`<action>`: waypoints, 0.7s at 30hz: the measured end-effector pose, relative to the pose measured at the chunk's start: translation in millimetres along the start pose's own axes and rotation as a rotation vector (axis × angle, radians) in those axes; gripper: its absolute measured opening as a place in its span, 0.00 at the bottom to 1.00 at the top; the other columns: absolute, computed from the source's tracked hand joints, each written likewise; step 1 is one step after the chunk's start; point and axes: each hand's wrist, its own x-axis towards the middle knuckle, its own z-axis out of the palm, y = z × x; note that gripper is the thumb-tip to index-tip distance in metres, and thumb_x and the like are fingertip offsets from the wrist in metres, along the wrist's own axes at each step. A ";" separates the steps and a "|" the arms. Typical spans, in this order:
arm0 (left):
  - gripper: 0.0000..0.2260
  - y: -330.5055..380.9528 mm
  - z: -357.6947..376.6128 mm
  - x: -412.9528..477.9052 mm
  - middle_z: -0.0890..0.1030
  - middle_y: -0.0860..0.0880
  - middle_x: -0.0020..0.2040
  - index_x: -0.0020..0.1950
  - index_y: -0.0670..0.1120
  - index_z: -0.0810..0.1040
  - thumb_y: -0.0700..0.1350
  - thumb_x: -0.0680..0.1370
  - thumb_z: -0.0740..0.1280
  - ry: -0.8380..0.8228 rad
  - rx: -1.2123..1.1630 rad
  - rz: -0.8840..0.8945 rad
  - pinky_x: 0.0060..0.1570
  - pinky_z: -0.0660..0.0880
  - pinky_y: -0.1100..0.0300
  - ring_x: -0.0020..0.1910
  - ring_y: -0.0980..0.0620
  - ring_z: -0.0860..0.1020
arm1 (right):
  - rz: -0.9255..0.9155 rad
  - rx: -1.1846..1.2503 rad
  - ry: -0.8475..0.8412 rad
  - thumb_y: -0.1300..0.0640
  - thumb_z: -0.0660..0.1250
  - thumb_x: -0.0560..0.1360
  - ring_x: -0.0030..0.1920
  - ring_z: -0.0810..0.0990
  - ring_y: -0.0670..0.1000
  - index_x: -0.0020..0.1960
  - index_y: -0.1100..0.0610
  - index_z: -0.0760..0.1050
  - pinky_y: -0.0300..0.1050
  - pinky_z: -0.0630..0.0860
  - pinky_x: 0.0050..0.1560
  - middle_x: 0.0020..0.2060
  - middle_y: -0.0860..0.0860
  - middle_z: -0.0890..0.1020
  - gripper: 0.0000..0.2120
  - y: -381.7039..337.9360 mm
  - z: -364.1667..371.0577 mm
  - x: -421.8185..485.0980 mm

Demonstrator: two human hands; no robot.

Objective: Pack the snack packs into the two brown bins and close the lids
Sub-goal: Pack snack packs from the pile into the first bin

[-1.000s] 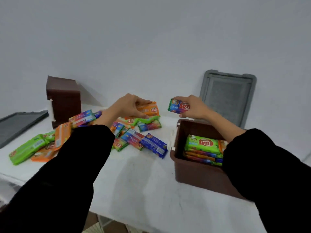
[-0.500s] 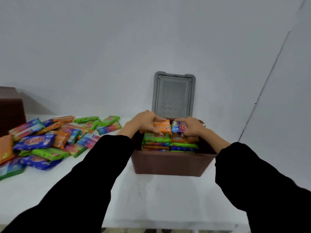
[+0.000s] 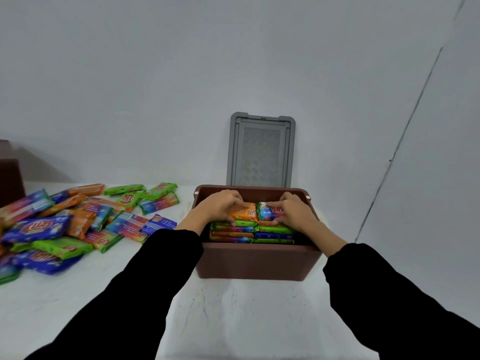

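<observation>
Hands over the brown bin (image 3: 257,261) on the white table (image 3: 233,320): my left hand (image 3: 220,207) clamps fingers and thumb round an orange pack (image 3: 245,213), and my right hand (image 3: 293,211) grips a multicoloured pack (image 3: 270,213) touching it, both atop the stacks inside. The grey lid (image 3: 261,152) stands upright behind (against the wall). Loose packs (image 3: 78,222) lie heaped to the left, near a second brown bin (image 3: 9,175).

We wear long black sleeves: the left sleeve (image 3: 135,289) fills the lower left of the frame, the right sleeve (image 3: 389,302) the lower right. Both are plain, loose cloth ending at the wrists, beyond which the left grip (image 3: 220,207) and right grip (image 3: 296,214) are bare.
</observation>
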 end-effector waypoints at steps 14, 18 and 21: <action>0.21 2.0 0.7 -11.0 0.77 0.45 0.59 0.62 0.45 0.78 0.47 0.70 0.74 0.163 -0.359 -0.087 0.59 0.69 0.60 0.57 0.51 0.74 | -0.034 0.094 0.002 0.48 0.68 0.73 0.62 0.69 0.54 0.69 0.47 0.67 0.48 0.70 0.61 0.61 0.56 0.70 0.26 -6.8 0.7 -0.1; 0.11 -13.8 -22.9 -34.8 0.81 0.43 0.54 0.55 0.43 0.81 0.42 0.73 0.71 0.488 -0.578 -0.214 0.54 0.76 0.60 0.52 0.47 0.80 | -0.127 0.245 0.128 0.52 0.68 0.73 0.58 0.74 0.55 0.68 0.49 0.70 0.46 0.69 0.57 0.55 0.57 0.75 0.23 -39.0 -10.2 15.5; 0.09 -47.0 -44.3 -66.3 0.81 0.42 0.53 0.53 0.43 0.82 0.40 0.74 0.69 0.616 -0.618 -0.333 0.44 0.71 0.76 0.47 0.50 0.80 | -0.236 0.304 0.156 0.52 0.67 0.74 0.57 0.74 0.55 0.68 0.49 0.69 0.45 0.69 0.55 0.55 0.57 0.76 0.23 -86.9 -17.1 39.0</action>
